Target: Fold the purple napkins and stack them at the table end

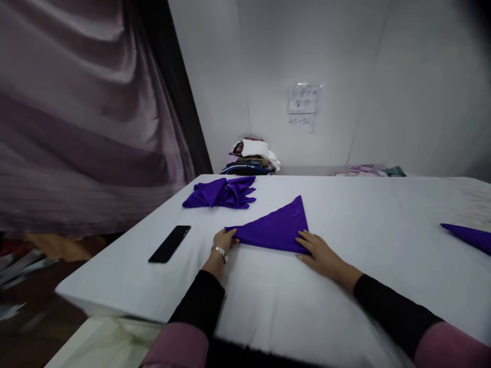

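A purple cloth [274,227] lies folded into a triangle on the white table [261,301], its peak pointing away from me. My left hand [225,240] pinches the left corner between thumb and fingers; a silver bracelet circles that wrist. Resting on the right corner is my right hand [316,253], its fingers spread and thumb apart. Behind and to the left sits a crumpled heap of purple cloths [220,193].
A black phone [170,244] lies at the table's left. Another purple cloth [470,236] is at the far right. Behind the table stand stacked clothes [251,157] against the wall. A mauve curtain [88,112] hangs at left.
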Demonstrator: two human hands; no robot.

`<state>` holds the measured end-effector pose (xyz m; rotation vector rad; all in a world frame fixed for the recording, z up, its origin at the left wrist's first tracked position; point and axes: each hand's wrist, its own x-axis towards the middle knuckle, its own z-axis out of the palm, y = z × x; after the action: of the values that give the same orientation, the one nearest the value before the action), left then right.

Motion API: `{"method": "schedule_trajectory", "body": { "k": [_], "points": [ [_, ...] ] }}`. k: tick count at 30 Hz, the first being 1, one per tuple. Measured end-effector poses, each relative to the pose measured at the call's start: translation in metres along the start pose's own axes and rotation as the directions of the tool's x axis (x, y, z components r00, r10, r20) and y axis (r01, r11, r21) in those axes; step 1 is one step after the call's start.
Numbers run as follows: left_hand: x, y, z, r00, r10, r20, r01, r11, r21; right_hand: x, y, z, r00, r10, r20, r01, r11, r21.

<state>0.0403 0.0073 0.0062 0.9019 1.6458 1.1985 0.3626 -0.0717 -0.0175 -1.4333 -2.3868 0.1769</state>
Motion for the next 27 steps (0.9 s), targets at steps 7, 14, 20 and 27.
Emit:
{"method": "schedule_trajectory", "body": {
  "k": [7,14,20,27],
  "points": [
    [0.007,-0.007,-0.014,0.994,0.106,-0.035,-0.104,0.992,0.071,0.002,0.006,0.014,0.997,-0.042,-0.065,0.043,0.999,0.025],
    [0.020,-0.010,-0.025,0.973,0.226,-0.054,-0.216,0.965,0.148,0.001,0.011,0.021,0.984,-0.075,-0.163,0.081,0.996,0.028],
    [0.022,-0.013,-0.031,0.950,0.308,-0.057,-0.283,0.921,0.267,0.000,0.012,0.023,0.980,-0.090,-0.178,0.098,0.994,0.041],
    [0.021,-0.015,-0.034,0.930,0.366,-0.035,-0.319,0.851,0.417,-0.001,0.010,0.021,0.980,-0.092,-0.177,0.099,0.995,0.031]
  ]
}}
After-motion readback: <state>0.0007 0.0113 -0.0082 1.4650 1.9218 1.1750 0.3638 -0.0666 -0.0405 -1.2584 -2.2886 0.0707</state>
